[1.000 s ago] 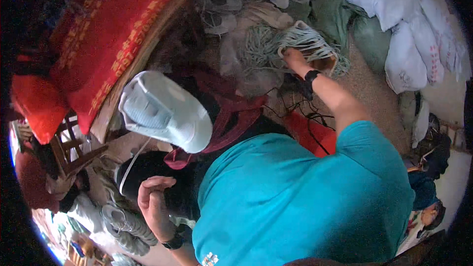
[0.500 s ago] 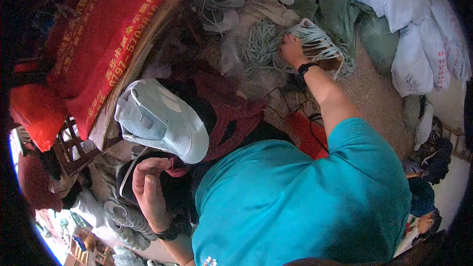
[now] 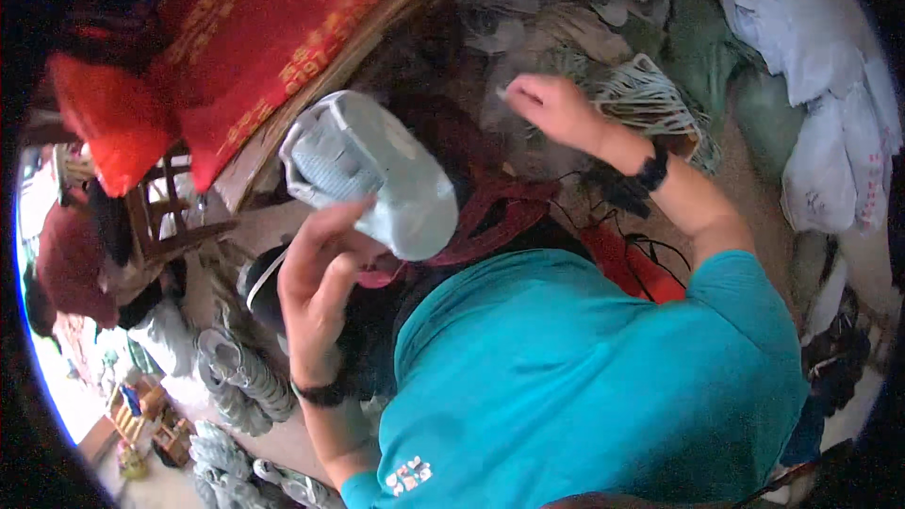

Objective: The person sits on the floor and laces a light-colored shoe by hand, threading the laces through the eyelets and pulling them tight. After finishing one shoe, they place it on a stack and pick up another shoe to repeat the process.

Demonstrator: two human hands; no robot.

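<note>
A pale blue-white sneaker (image 3: 405, 193) rests over my lap, its opening toward the upper left and its toe toward me. My left hand (image 3: 320, 297) is beside it with bent fingers and the thumb apart, holding nothing; the fingertips reach the shoe's near side, though contact is unclear. My right hand (image 3: 561, 118) is raised to the right of the shoe, thumb and fingers pinched together. At its fingertips shows a short pale end, coloured like the nearby shoelaces, blurred by motion. The bundle of pale shoelaces (image 3: 650, 99) lies just behind and right of that hand.
A red printed cloth (image 3: 273, 47) covers a wooden-edged table at the upper left. Beside it hang an orange-red bag (image 3: 113, 123) and a wooden frame. Stacked shoes (image 3: 240, 382) stand at lower left. White sacks (image 3: 815, 66) line the right side, and a red object (image 3: 632, 264) lies beside me.
My right hand has left the lace bundle, moving toward the shoe with a pale end at its fingertips. My left hand has risen to the shoe's side. The whole view has shifted.
</note>
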